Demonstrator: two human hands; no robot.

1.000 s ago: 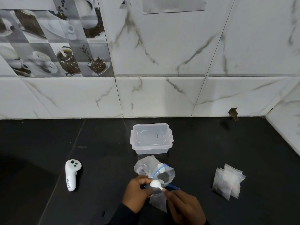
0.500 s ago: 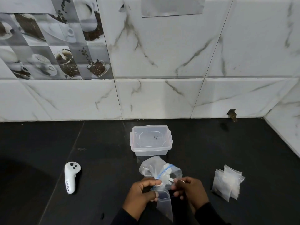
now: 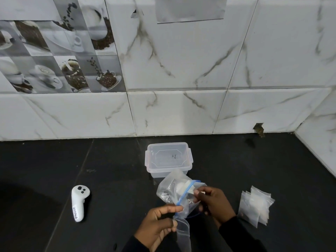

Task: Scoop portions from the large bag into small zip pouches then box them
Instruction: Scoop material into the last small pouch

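Observation:
The large clear bag (image 3: pixel 168 190) with a blue zip line is held up just in front of the clear plastic box (image 3: pixel 169 157), whose lid is on. My left hand (image 3: pixel 160 226) pinches the bag's mouth together with a small clear pouch (image 3: pixel 184 233) that hangs below my fingers. My right hand (image 3: pixel 211 200) grips the handle of a white spoon (image 3: pixel 181 187), and the scoop end is inside the bag. A pile of small zip pouches (image 3: pixel 256 206) lies on the counter to the right of my right hand.
A white handheld controller (image 3: pixel 79 202) lies on the black countertop (image 3: pixel 109 179) to the left. The tiled wall (image 3: pixel 174 110) rises right behind the box, and a side wall closes the far right corner.
The white spoon was outside at the bag's mouth; now my right hand has moved up and right and pushed the scoop into the bag. The bag has lifted a little.

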